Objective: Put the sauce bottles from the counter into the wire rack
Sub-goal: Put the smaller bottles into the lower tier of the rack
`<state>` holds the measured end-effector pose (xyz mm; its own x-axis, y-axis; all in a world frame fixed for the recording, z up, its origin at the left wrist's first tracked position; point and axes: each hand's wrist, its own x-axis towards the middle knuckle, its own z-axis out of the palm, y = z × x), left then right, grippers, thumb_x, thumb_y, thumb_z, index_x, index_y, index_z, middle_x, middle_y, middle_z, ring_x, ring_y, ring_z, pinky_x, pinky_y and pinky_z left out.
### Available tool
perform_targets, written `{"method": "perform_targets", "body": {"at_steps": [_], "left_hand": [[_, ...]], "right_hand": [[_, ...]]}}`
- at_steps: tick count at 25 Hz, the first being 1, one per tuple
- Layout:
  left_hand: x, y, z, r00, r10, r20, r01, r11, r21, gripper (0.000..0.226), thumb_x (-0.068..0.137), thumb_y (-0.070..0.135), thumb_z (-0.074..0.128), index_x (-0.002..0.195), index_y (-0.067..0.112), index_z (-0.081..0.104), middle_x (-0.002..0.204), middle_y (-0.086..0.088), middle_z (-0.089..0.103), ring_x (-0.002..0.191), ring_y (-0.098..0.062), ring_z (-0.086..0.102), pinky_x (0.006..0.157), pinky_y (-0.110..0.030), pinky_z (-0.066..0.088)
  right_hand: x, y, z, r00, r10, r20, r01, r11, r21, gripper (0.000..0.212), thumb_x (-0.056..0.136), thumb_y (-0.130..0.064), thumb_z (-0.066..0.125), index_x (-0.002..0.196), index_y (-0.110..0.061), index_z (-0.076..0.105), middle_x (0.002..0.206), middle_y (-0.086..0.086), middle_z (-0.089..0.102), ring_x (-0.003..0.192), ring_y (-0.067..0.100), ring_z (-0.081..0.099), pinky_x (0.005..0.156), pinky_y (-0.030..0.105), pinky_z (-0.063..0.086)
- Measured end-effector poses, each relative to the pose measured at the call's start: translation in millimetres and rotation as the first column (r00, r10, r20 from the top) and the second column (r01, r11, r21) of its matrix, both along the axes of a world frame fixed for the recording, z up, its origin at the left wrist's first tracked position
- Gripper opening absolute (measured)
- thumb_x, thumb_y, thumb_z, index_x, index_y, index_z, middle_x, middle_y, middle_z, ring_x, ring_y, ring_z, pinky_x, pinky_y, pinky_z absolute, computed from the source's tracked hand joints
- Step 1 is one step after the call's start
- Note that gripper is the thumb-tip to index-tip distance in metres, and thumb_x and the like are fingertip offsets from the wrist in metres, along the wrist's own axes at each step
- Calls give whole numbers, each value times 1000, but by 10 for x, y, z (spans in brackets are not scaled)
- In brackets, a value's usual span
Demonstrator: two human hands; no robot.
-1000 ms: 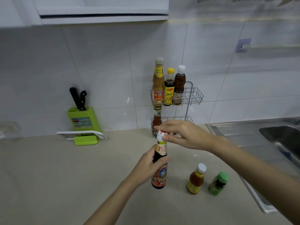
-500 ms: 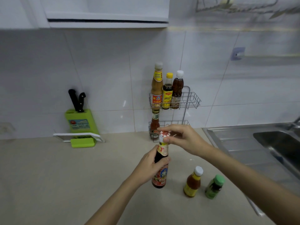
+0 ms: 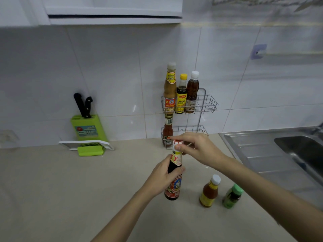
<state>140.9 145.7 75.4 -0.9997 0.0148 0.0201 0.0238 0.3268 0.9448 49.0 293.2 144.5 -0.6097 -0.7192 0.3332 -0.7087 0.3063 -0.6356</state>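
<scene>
A tall dark sauce bottle point(image 3: 173, 188) with a red label stands upright in front of me, above or on the counter. My left hand point(image 3: 161, 175) is wrapped around its body. My right hand point(image 3: 195, 147) pinches its red-and-white cap. The two-tier wire rack point(image 3: 208, 103) stands against the tiled wall. Three bottles point(image 3: 180, 94) fill the left of its upper tier, and a red sauce bottle point(image 3: 167, 131) sits in the lower tier. On the counter to the right stand a small orange sauce bottle point(image 3: 209, 191) and a small green bottle point(image 3: 232, 196).
A green knife block point(image 3: 89, 126) with two black-handled knives and a white-and-green slicer point(image 3: 87, 145) stand at the back left. A steel sink point(image 3: 286, 151) with drainboard borders the counter point(image 3: 61, 189) on the right. A cabinet hangs overhead.
Both hands stay on the dark bottle with hardly any shift. The view has tilted slightly, so the rack and the bottles sit a little differently in frame.
</scene>
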Motion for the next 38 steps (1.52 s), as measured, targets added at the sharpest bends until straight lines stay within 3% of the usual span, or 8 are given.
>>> {"method": "perform_targets", "body": {"at_steps": [5,10,14,21,28,32,35,38], "left_hand": [[-64,-28,10,1000,26,-16,-27,999,-43,36,82,43,60,117,35,53,108,6,67,101,-9,64,93,-43,54],[-65,2,56,1000,10,-24,-11,998,-58,31,84,42,60,109,56,49,114,12,66,105,-3,62,95,-37,53],[-70,16,26,1000,0,-12,-1,994,-105,37,83,46,59,118,37,52,116,10,65,106,-6,62,96,-41,53],[-84,109,-47,1000,-4,19,7,988,-153,33,81,51,59,105,29,52,100,2,67,96,-14,65,88,-49,54],[-121,32,104,1000,2,17,-1,998,-70,26,88,36,61,112,28,53,109,0,67,101,-10,64,93,-41,54],[-136,52,102,1000,3,6,-2,994,-109,23,87,38,60,107,29,53,101,1,67,97,-14,65,89,-41,55],[-133,105,19,998,65,22,-63,994,-84,25,84,40,59,105,28,53,99,-1,68,95,-16,66,90,-46,54],[-172,130,0,986,168,-10,-168,984,-61,13,77,38,61,87,31,55,84,-1,69,84,-20,67,83,-49,56]], "right_hand": [[-1,9,5,999,4,50,1,995,-101,35,90,-25,63,125,-17,64,105,-8,66,93,5,66,74,21,58],[19,74,-61,986,-20,-166,11,998,-56,38,96,-30,52,131,-16,58,121,-2,65,105,3,61,83,14,51],[19,94,44,996,-50,71,55,996,-65,25,92,-32,58,108,-14,64,99,-1,69,80,11,70,66,31,61],[-78,-34,252,870,35,-492,274,795,541,61,95,-59,26,65,-13,51,60,1,50,58,22,51,52,33,42],[-31,-66,319,832,126,-540,182,858,481,44,100,-47,24,111,-13,49,86,6,66,71,27,64,56,37,47],[-60,-107,412,659,263,-705,270,792,548,20,95,-30,54,94,-10,55,66,8,58,52,28,55,40,33,39],[-18,-163,510,818,262,-512,197,709,677,35,103,-36,29,106,-12,56,77,5,49,75,28,55,59,36,44],[-91,-189,495,802,263,-537,157,774,613,34,102,-36,33,81,-15,49,71,1,53,61,24,51,51,35,42]]}}
